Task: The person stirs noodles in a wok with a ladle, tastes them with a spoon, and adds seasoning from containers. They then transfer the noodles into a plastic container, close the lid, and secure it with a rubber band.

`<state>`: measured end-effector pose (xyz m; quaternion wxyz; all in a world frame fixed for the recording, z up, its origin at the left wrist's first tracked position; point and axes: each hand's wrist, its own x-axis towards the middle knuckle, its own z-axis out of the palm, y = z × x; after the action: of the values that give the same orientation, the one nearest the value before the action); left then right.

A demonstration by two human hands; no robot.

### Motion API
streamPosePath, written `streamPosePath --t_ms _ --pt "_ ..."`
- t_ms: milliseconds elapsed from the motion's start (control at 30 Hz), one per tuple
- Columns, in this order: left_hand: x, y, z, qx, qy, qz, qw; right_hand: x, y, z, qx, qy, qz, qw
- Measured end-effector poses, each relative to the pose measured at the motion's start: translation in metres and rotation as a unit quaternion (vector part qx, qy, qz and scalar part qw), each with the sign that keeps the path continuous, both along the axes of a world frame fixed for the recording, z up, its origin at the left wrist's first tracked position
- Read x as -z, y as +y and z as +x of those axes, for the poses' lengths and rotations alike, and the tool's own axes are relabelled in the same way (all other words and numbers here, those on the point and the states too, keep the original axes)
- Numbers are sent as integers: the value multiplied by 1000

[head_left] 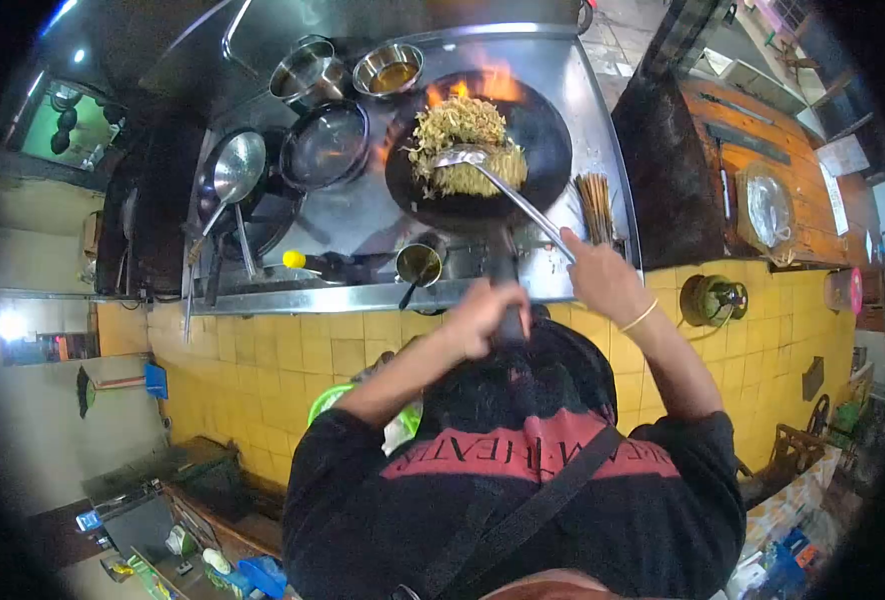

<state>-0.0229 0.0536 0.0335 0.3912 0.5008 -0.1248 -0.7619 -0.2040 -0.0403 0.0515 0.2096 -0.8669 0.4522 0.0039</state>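
Holds the wok [555, 130] by its handle [504, 262] in the left grip [486, 318], fingers closed round it near the front edge of the bench [293, 302]. Holds a long metal spatula [535, 210] in the right grip [605, 283], head against the shredded food [460, 120] inside the wok, toward the bench's back right. Has flames [501, 84] at the wok's back rim, thin sticks [595, 205] near the bench's right edge
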Motion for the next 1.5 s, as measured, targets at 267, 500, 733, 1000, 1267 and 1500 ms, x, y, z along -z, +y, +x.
streamPosePath --t_ms 267,500,733,1000,1267,1500 --pt "9 15 -16 -55 27 -25 998 12 4 7 34 31 -33 998" --pt "51 -48 48 -124 35 -16 992 20 0 0 -33 7 -38 999" --pt "2 8 13 13 -23 -14 1000 -10 11 9 20 34 -28 999" --pt "33 21 24 -26 27 -21 999 8 5 19 91 75 -99 988" --pt "139 -36 71 -91 -54 -142 984 -26 25 27 161 -115 -39 979" --pt "162 -64 70 -122 -93 -124 980 99 -23 79 159 53 -27 985"
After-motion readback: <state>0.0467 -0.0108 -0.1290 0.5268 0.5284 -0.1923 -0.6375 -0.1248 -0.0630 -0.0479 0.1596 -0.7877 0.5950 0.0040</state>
